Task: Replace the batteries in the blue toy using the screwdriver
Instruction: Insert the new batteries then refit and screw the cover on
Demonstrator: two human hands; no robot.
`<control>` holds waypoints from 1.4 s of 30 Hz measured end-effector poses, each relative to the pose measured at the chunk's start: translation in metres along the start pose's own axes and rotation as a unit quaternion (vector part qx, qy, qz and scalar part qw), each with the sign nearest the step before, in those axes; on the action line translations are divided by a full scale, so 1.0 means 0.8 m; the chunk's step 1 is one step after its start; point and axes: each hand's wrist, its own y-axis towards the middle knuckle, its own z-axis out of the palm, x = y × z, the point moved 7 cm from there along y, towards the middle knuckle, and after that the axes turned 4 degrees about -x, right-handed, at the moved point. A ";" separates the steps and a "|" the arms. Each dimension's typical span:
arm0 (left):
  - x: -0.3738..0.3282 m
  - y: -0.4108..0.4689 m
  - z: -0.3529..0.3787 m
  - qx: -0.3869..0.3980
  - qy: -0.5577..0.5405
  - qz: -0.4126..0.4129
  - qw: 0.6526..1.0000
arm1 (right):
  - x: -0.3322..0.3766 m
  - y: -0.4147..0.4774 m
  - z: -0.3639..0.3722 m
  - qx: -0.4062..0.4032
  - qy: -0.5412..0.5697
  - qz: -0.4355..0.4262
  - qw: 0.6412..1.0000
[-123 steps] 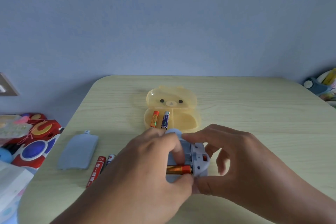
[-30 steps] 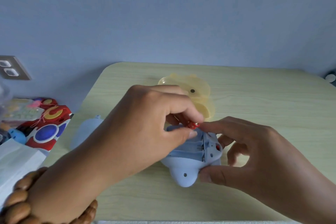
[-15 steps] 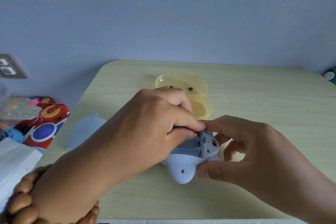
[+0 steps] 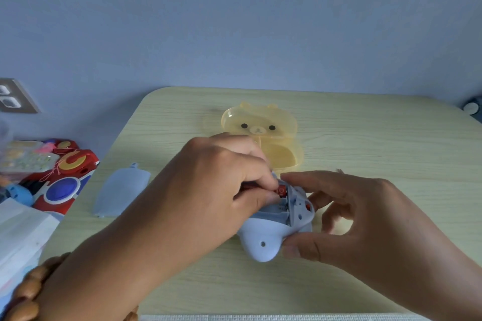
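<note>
The blue toy [image 4: 263, 240] lies belly-up on the pale wooden table [image 4: 365, 143], its battery bay open. My left hand [image 4: 208, 187] pinches a red battery [image 4: 281, 191], whose end sits at the bay's right wall; most of the battery is hidden under my fingers. My right hand [image 4: 347, 219] clasps the toy's right end, thumb on its near side and forefinger touching the battery tip. The toy's blue battery cover [image 4: 121, 191] lies loose at the table's left. No screwdriver is visible.
An open yellow bear-shaped case [image 4: 260, 128] stands just behind the hands. Colourful toys [image 4: 62, 180] and white paper packs [image 4: 20, 237] are piled off the table's left edge. A wall socket [image 4: 13, 96] is at far left.
Since four seconds ago the toy has been turned and my left hand has brought in a red battery. Over the last second the battery has gone lower into the bay, and the view has shifted slightly.
</note>
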 end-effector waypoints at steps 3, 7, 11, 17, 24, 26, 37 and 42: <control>0.003 -0.012 -0.007 0.013 -0.021 -0.018 1.000 | 0.002 -0.001 -0.002 -0.008 -0.002 -0.022 1.000; 0.013 -0.030 -0.011 0.070 -0.019 -0.072 0.995 | 0.003 -0.003 -0.005 -0.022 -0.032 -0.047 0.998; 0.016 -0.032 -0.009 0.071 -0.052 -0.097 0.991 | 0.013 -0.004 -0.009 -0.031 -0.068 -0.084 0.994; 0.017 -0.034 -0.008 0.062 -0.076 -0.107 0.989 | 0.020 0.003 -0.006 0.006 -0.116 -0.095 0.989; 0.020 -0.038 -0.019 0.065 -0.060 -0.082 0.993 | 0.020 0.001 0.001 0.016 -0.107 -0.073 0.991; 0.030 -0.044 -0.037 0.079 -0.015 -0.078 0.994 | 0.017 0.003 0.003 0.011 -0.089 -0.059 0.994; 0.100 -0.072 -0.064 0.152 0.130 -0.156 0.967 | 0.014 0.008 0.003 0.010 -0.096 -0.046 0.994; 0.099 -0.063 -0.065 0.138 0.129 -0.121 0.975 | 0.010 0.010 0.003 0.012 -0.090 -0.045 0.995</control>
